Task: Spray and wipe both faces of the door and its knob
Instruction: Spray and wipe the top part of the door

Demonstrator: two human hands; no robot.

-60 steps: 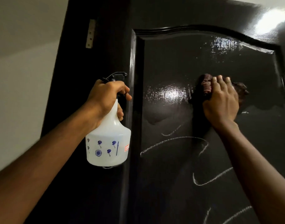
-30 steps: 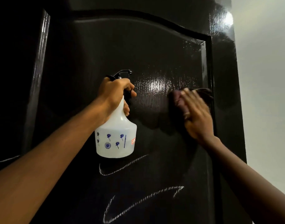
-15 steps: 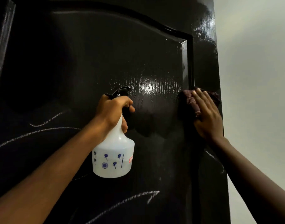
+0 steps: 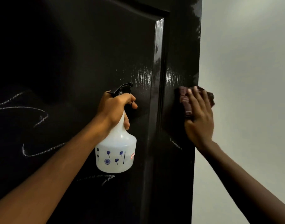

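A glossy black panelled door [image 4: 83, 50] fills most of the view, with white chalk-like streaks across its lower left. My left hand [image 4: 114, 107] grips the neck of a white spray bottle [image 4: 116, 152] with a black trigger and blue flower prints, held in front of the panel. My right hand [image 4: 198, 115] presses a dark maroon cloth [image 4: 183, 99] flat against the door's right stile, at its outer edge. The knob is not in view.
A plain pale wall [image 4: 248, 78] lies to the right of the door's edge. The raised moulding [image 4: 158, 78] of the panel runs vertically between my two hands.
My right hand has slid the cloth rightwards across the panel to the door's right edge. The view has swung right with it, and the bottle has stayed in my left hand.
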